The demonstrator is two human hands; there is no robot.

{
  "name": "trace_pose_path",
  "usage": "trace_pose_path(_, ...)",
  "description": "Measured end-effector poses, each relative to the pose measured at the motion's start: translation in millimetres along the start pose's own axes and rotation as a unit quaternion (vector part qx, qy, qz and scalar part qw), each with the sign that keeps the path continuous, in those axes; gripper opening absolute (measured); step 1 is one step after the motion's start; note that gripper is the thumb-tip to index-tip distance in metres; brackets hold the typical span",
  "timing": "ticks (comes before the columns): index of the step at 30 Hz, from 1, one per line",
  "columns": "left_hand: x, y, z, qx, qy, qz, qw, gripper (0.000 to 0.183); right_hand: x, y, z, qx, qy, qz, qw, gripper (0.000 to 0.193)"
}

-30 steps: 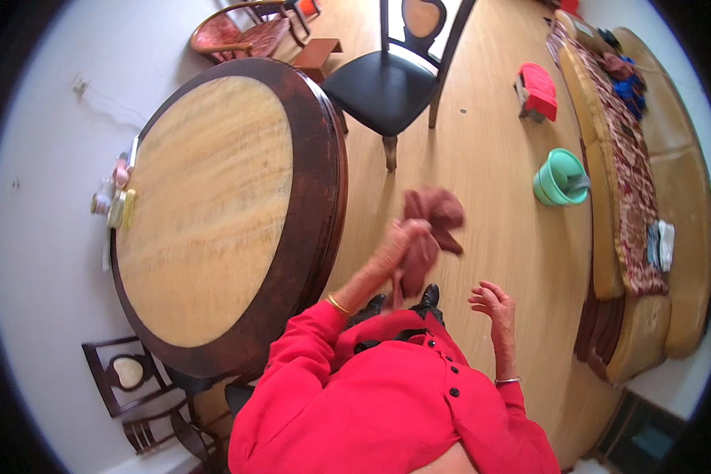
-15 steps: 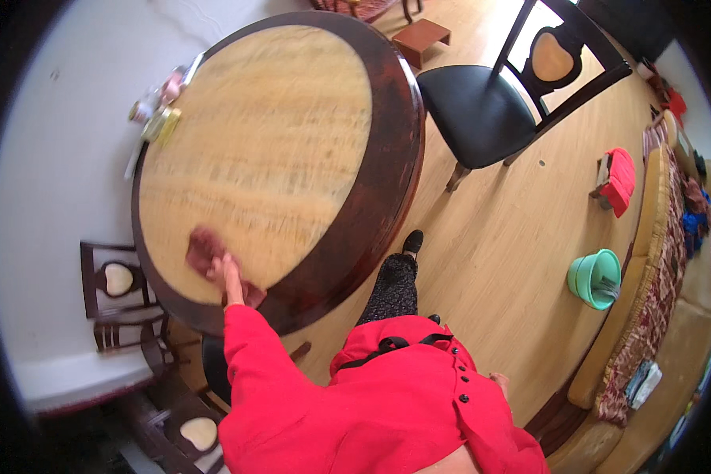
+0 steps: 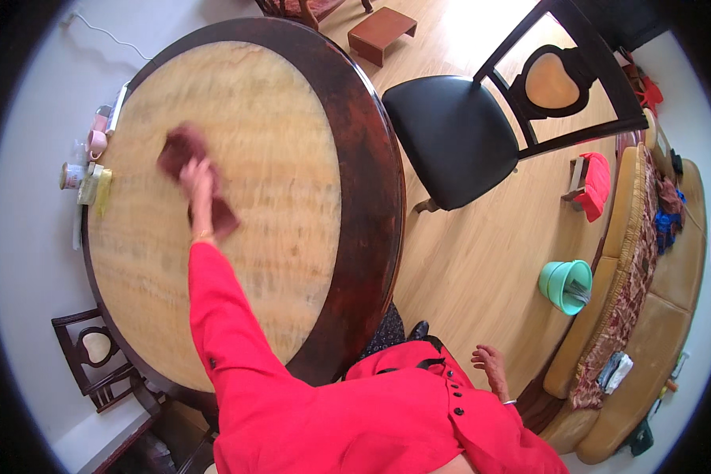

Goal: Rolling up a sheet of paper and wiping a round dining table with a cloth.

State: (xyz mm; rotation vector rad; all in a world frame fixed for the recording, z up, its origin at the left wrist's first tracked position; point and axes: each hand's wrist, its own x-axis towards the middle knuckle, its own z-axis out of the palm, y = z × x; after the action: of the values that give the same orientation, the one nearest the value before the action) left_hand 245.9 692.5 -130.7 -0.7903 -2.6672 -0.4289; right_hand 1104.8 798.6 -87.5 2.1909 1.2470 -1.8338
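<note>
A round table (image 3: 369, 150) with a dark wooden rim and a pale marbled centre stands before me on the left. My left arm reaches out over it, in a red sleeve. Under my left hand (image 3: 199, 183) is a maroon cloth (image 3: 183, 144), bunched at the far side of the fingers, with a loose end (image 3: 223, 220) trailing by the wrist. The hand grips the cloth and presses it on the tabletop; motion blurs both slightly. At my right side, my right hand (image 3: 491, 365) hangs in the air with fingers apart, holding nothing.
Close to the table's right edge stands a black-seated chair (image 3: 454, 134). A pink mug (image 3: 96, 143) and small containers crowd the far left rim. Along the right are a mint-green bucket (image 3: 559, 283), a red-draped stool (image 3: 595, 186) and a tan sofa (image 3: 663, 332). A low brown stool (image 3: 381, 30) stands beyond.
My left hand has slid the cloth from the near part of the tabletop farther out, and my body has leaned closer to the table. More of my right hand shows now.
</note>
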Motion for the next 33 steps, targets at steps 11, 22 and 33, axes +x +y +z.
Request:
trace_pose_path(11, -36.9, 396.6, 11.3, -0.125, -0.066, 0.338, 0.931, 0.024, 35.0, -19.3, -28.3, 0.005, -0.07, 0.034, 0.997, 0.035)
trace_pose_path(22, -277.6, 397.5, -99.9, -0.036, -0.242, 0.443, 0.862, 0.025, 199.4, -4.1, -200.6, 0.003, -0.11, 0.035, 0.993, 0.031)
trace_pose_path(33, -337.6, 525.3, -8.4, -0.28, -0.467, -0.109, 0.831, 0.049, 303.2, -376.8, -427.6, 0.119, -0.047, -0.444, 0.887, 0.04)
